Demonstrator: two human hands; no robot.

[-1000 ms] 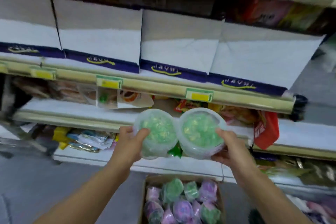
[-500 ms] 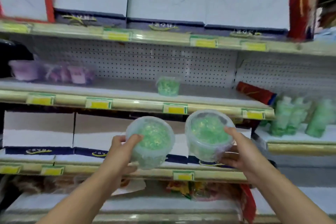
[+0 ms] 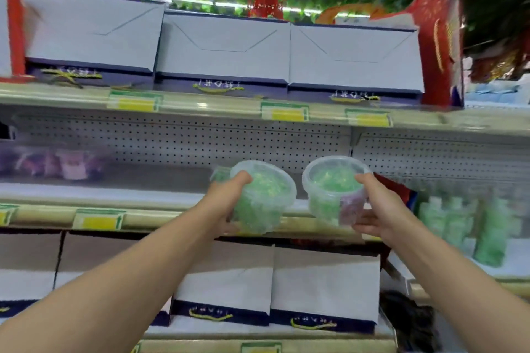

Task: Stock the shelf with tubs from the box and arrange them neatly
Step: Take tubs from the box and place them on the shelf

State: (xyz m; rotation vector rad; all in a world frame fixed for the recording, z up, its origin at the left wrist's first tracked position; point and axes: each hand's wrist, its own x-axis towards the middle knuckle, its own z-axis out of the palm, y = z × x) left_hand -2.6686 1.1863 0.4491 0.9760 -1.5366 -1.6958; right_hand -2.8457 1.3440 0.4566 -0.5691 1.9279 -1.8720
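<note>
A green tub (image 3: 265,198) is gripped by the left hand (image 3: 226,203), another tub (image 3: 334,189) by the right hand (image 3: 378,210). Purple tubs (image 3: 57,165) are seen on the shelf (image 3: 86,195); green bottles (image 3: 470,223) stand at the right.

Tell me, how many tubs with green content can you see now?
3. One green tub is in the left hand, another in the right hand, and a third stands on the shelf, mostly hidden behind the left hand.
</note>
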